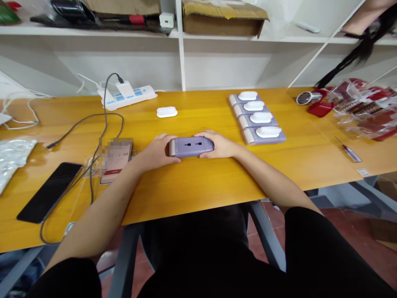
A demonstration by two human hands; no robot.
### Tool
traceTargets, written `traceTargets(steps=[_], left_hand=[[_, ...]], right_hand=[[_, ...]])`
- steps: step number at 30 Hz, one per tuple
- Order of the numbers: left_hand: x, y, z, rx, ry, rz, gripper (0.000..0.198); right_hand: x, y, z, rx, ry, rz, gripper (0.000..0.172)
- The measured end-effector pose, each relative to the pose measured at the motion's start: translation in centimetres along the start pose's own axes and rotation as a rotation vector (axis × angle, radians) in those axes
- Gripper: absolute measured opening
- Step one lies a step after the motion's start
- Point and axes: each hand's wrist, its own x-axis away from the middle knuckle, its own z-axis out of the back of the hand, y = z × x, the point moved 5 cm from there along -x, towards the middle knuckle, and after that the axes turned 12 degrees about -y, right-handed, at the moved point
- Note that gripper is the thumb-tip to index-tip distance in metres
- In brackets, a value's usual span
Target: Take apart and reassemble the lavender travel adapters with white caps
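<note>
Between my two hands is a small purple box (194, 147) with two dark plug-shaped marks on its upper face and a pale band at its left end. My left hand (159, 151) is wrapped round the left end, fingers behind and thumb in front. The right end is gripped the same way by my right hand (218, 145). Whether the box rests on the table or is held just above it, I cannot tell. Beyond it lies a white oval piece with a ridged top (166, 111). To the right, several similar purple boxes (249, 138) stand in a row, each topped by a white oval piece (268, 132).
On the left are a power strip (136, 96), a dark cable (106, 99), a black phone (49, 192) and a second phone with its screen lit (116, 163). A screwdriver (350, 152) and a red grater (321, 108) lie right. White shelving (217, 68) stands behind the table.
</note>
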Motion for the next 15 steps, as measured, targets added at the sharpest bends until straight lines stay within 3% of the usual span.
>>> traceTargets(steps=[9,15], left_hand=[[-0.3,0.8,0.5,-0.025,-0.032,0.032,0.082],[0.0,-0.4,1.8,-0.025,0.021,0.125,0.055]], right_hand=[[0.1,0.2,0.2,0.045,-0.013,-0.042,0.086],[0.9,1.1,1.8,0.041,-0.003,-0.09,0.081]])
